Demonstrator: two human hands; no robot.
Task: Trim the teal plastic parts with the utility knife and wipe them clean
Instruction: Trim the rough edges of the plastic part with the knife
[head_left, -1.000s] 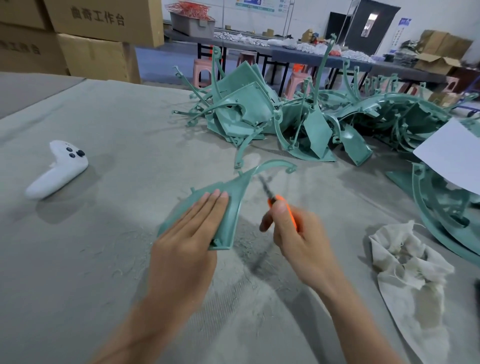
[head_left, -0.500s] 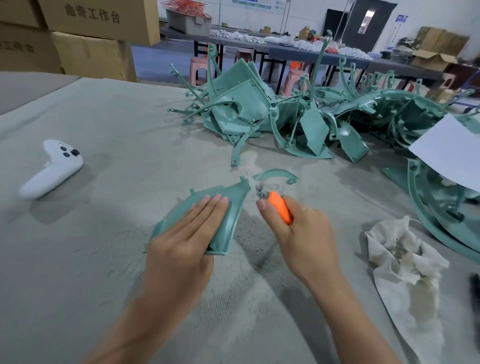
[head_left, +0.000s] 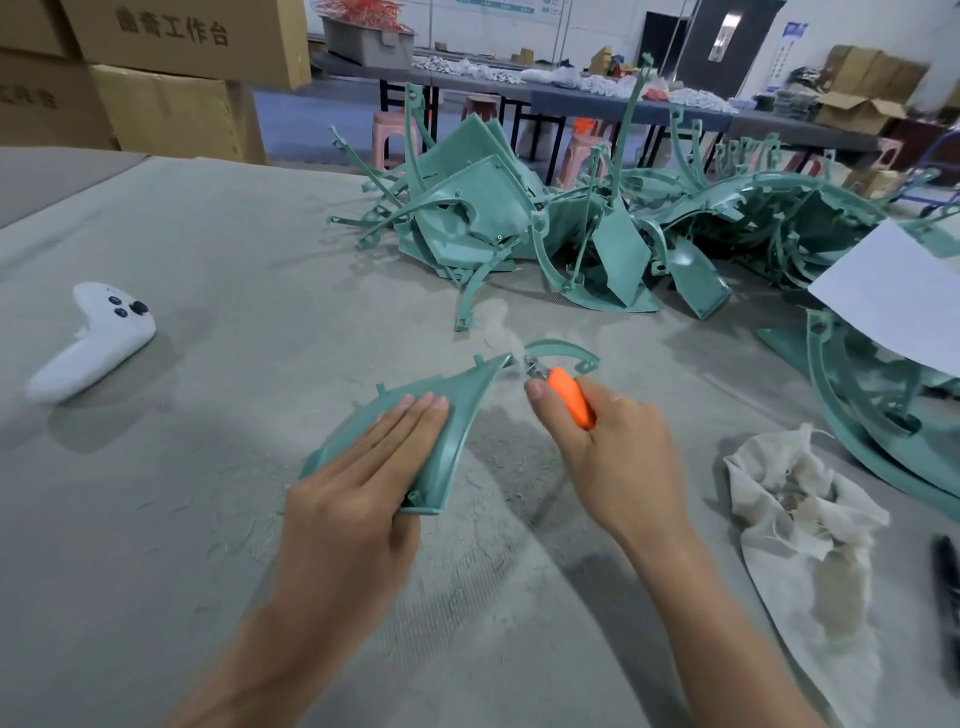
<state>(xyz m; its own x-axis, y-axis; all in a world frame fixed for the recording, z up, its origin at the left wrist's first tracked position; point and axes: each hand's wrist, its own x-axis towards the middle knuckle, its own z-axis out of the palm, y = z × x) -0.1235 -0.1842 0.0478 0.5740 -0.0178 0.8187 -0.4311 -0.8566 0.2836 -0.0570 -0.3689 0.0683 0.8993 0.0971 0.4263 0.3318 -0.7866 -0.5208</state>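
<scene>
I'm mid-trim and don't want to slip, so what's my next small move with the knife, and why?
Probably push the blade on through at the tip. The left hand lies flat on the teal part, pinning it, and the right hand grips the orange knife, blade at the narrow neck joining the curved strip. Whether that neck is already cut is unclear.

Grey felt table (head_left: 208, 234), stacked cardboard boxes (head_left: 171, 104), pink stools (head_left: 389, 135)

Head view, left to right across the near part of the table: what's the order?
White controller → left hand pressing flat on the teal part → utility knife gripped in the right hand → crumpled white rag → dark object at the right edge, too cut off to identify.
</scene>
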